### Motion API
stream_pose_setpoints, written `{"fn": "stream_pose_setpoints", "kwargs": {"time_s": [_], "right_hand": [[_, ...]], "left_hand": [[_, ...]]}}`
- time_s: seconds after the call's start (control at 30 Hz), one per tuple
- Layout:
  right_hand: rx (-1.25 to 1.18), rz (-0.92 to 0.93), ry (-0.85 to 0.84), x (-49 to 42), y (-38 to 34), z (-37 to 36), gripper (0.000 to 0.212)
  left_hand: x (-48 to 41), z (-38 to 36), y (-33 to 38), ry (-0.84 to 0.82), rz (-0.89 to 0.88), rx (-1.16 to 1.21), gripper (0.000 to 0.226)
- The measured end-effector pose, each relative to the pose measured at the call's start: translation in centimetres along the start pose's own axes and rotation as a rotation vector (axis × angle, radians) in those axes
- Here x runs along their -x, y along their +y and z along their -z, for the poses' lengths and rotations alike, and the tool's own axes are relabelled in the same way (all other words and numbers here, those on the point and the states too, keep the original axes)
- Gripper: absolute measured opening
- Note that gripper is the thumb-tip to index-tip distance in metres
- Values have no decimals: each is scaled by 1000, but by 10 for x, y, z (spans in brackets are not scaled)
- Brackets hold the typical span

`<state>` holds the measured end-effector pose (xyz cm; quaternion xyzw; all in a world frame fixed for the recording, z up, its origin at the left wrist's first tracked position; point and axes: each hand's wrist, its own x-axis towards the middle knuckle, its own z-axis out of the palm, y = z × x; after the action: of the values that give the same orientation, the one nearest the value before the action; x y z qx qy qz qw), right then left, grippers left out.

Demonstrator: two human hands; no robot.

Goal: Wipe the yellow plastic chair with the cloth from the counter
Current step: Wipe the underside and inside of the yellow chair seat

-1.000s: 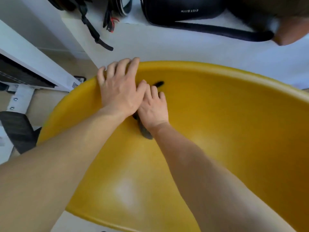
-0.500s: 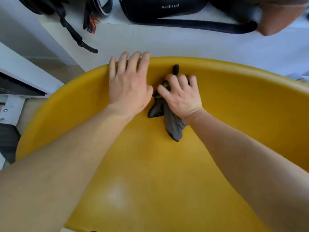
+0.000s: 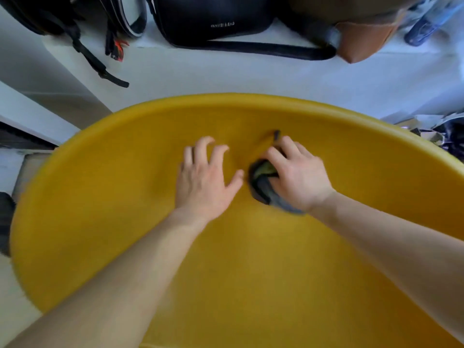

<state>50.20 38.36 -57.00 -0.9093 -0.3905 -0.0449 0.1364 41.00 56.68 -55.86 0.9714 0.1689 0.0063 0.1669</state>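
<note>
The yellow plastic chair (image 3: pixel 125 222) fills most of the view, its curved shell facing me. My right hand (image 3: pixel 298 177) presses a dark grey cloth (image 3: pixel 263 182) against the inner back of the shell, fingers curled over the bunched fabric; a thin end of the cloth sticks up past my fingertips. My left hand (image 3: pixel 204 179) hovers or rests on the shell just left of the cloth, fingers spread and bent, holding nothing. Both forearms reach in from the bottom edge.
Behind the chair runs a white counter (image 3: pixel 251 76) with a black shoulder bag (image 3: pixel 213 18), a black backpack with straps (image 3: pixel 75 23), a brown bag (image 3: pixel 364 33) and a blue bottle (image 3: pixel 424 28). White furniture stands at the left.
My right hand has wiped the cloth to the right along the chair back. My left hand has come off the chair's top rim and sits lower on the shell, fingers now bent.
</note>
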Motion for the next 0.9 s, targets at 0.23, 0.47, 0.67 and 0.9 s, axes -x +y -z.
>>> {"fn": "stream_pose_setpoints", "kwargs": {"time_s": [0.23, 0.47, 0.67, 0.9], "right_hand": [[-799, -336, -237, -58, -45, 46, 66], [153, -197, -58, -17, 50, 61, 64], [153, -200, -102, 12, 98, 65, 61], [6, -554, -62, 107, 149, 116, 54]], "left_hand": [[-24, 1, 65, -41, 979, 1533, 43], [-71, -10, 51, 290, 1193, 1530, 55], [-78, -43, 108, 275, 1210, 1504, 50], [-39, -106, 258, 22, 1014, 1379, 59]]}}
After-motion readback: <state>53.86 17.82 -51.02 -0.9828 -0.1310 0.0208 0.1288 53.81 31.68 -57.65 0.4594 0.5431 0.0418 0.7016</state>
